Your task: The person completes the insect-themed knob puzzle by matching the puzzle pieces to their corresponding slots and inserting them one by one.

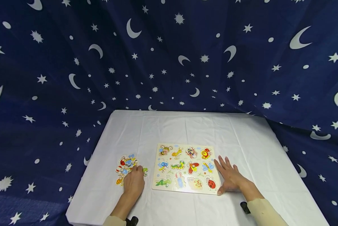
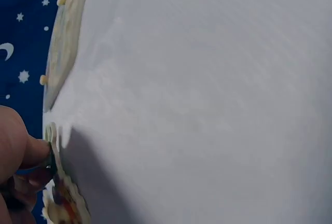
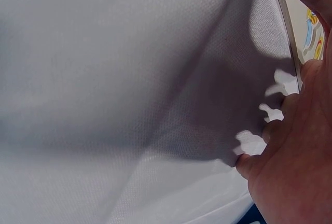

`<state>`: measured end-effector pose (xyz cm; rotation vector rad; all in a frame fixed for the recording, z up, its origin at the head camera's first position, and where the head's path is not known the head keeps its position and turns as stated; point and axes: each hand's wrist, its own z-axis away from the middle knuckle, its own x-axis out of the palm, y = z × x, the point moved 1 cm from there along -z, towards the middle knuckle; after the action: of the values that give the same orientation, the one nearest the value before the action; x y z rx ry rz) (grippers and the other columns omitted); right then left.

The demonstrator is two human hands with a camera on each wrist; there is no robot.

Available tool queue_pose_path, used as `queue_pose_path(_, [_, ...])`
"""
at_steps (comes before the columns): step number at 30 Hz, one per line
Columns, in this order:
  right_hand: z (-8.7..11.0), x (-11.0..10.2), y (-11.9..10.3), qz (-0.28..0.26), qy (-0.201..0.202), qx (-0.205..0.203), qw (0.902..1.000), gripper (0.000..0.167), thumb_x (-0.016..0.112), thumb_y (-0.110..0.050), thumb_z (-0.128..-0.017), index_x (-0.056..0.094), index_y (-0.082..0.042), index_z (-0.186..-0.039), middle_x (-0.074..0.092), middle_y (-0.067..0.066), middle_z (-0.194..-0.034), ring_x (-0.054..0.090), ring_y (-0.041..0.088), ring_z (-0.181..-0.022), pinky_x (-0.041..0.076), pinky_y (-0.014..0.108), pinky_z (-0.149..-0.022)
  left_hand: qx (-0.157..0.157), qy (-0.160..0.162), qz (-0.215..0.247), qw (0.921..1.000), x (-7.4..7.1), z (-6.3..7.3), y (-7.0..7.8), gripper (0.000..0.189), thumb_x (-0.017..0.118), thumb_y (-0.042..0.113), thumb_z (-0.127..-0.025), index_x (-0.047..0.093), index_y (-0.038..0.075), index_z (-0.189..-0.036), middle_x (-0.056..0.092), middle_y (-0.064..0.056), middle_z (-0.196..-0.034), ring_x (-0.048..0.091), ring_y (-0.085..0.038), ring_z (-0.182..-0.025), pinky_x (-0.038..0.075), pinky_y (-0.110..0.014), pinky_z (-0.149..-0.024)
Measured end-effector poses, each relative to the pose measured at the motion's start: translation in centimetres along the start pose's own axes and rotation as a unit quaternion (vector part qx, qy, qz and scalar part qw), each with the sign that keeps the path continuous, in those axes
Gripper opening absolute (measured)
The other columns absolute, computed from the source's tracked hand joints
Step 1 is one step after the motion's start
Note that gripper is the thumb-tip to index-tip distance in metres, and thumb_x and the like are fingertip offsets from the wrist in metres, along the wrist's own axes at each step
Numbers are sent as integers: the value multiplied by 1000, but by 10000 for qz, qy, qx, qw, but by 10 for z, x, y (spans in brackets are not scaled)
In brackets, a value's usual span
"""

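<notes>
A flat wooden peg-puzzle board [image 1: 195,192] with printed insects in rows lies at the middle of the white table. Left of it is a small heap of colourful insect puzzle pieces [image 1: 122,169]. My left hand [image 1: 133,182] reaches down into this heap with bent fingers. Close up in the left wrist view, thumb and finger pinch a puzzle piece [image 2: 53,157] with a green edge, largely hidden by the hand. My right hand [image 1: 230,176] lies with spread fingers at the board's right edge, thumb near its lower corner.
A white cloth [image 1: 186,127] covers the table. Dark blue fabric [image 1: 169,84] with moons and stars hangs behind it and at the sides. Small pale knobs [image 2: 43,80] stick up from the board in the left wrist view.
</notes>
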<state>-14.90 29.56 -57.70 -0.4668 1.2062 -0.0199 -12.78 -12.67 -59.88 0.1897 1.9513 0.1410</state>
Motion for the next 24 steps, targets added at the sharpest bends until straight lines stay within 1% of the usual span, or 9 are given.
queue_pose_path(3, [0, 0, 0, -41, 7, -16, 10000, 145, 88, -57, -36, 22, -3, -153, 9, 28, -160, 5, 55, -144, 14, 77, -104, 153, 17, 44, 9999, -3, -2, 5, 18, 79, 10, -74, 62, 6, -77, 57, -9, -71, 52, -27, -45, 37, -39, -39])
queue_pose_path(6, [0, 0, 0, -49, 32, -46, 10000, 145, 88, -58, -36, 23, -3, -153, 10, 28, -160, 5, 55, -144, 14, 78, -104, 316, -130, 61, 9994, -5, -3, 13, 15, 79, 12, -76, 66, 7, -81, 59, -8, -74, 53, -23, -46, 38, -35, -40])
queue_pose_path(10, [0, 1, 1, -27, 50, -64, 10000, 145, 88, -58, -36, 23, -3, -153, 10, 28, -160, 5, 55, -144, 15, 78, -104, 451, -479, 155, 9977, -8, -2, 26, 13, 78, 16, -79, 70, 10, -87, 62, -5, -77, 56, -19, -50, 39, -31, -42])
queue_pose_path(15, [0, 0, 1, -12, 49, -54, 10000, 145, 88, -58, -36, 22, -4, -153, 9, 28, -160, 5, 55, -145, 14, 77, -104, 523, -832, 348, 9946, -10, 2, 40, 13, 77, 21, -81, 71, 14, -90, 63, -2, -78, 58, -17, -54, 39, -30, -45])
queue_pose_path(20, [1, -1, 0, -67, 25, -35, 10000, 144, 88, -57, -37, 22, -3, -153, 9, 28, -160, 4, 55, -145, 13, 78, -104, 691, -948, 590, 9913, -12, 3, 50, 11, 76, 24, -82, 72, 16, -88, 62, 2, -77, 57, -13, -55, 37, -27, -47])
queue_pose_path(24, [1, 0, 1, -71, 14, -18, 10000, 145, 88, -57, -36, 22, -4, -153, 9, 28, -160, 4, 55, -145, 13, 77, -104, 811, -997, 644, 9896, -12, 4, 55, 10, 77, 23, -81, 72, 16, -86, 61, 3, -74, 56, -11, -55, 36, -26, -46])
